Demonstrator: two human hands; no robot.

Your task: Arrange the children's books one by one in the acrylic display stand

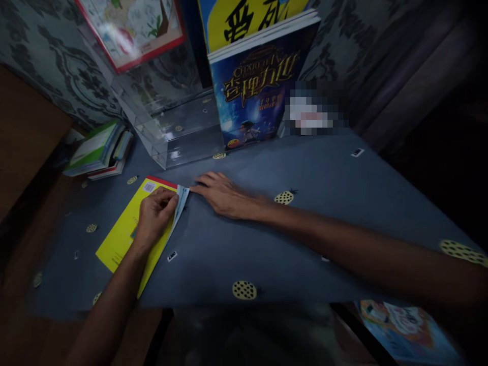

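Observation:
A yellow book (125,223) with a red top edge and a barcode lies aslant on the table's left half. My left hand (156,208) rests on it with curled fingers, thumb and forefinger closed at its right edge near the top corner. A pale blue and white strip (181,197) shows along that edge beside the thumb. My right hand (219,193) lies just right of the book, fingers stretched out over the cloth. One of its fingertips reaches the tip of the pale strip; whether it presses on it, I cannot tell.
Behind the hands stands a clear acrylic book rack (152,137), holding a dark blue book (259,91) and a red-edged book (137,30). Several books (95,150) are stacked at the back left. A patterned cloth (305,168) covers the table. A colourful picture (407,325) shows below the front edge.

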